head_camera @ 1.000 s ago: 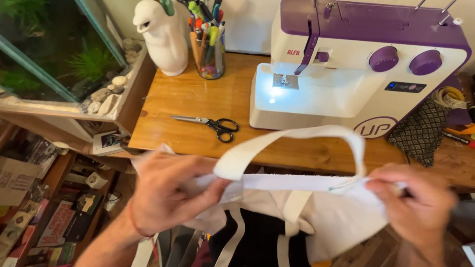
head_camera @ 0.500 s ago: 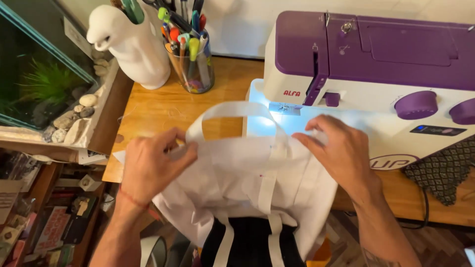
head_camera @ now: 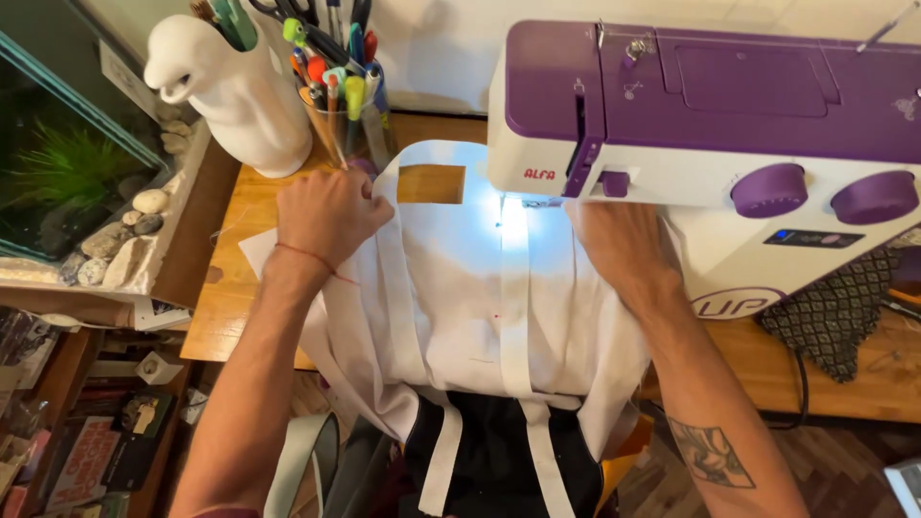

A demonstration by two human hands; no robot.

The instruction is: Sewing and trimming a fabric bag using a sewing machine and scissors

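Head view: left hand [head_camera: 328, 216] and right hand [head_camera: 622, 245] flat, pressing white fabric [head_camera: 451, 278] onto wooden table [head_camera: 225, 288]; beyond them, purple sewing machine [head_camera: 710, 125], perhaps aquarium [head_camera: 58, 153] leftward.

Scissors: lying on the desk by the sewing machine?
No: no scissors lie on the wooden desk; only white fabric and both hands are beside the sewing machine.

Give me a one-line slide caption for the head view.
Both hands, left hand and right hand, press a white fabric bag flat under a purple-and-white sewing machine.
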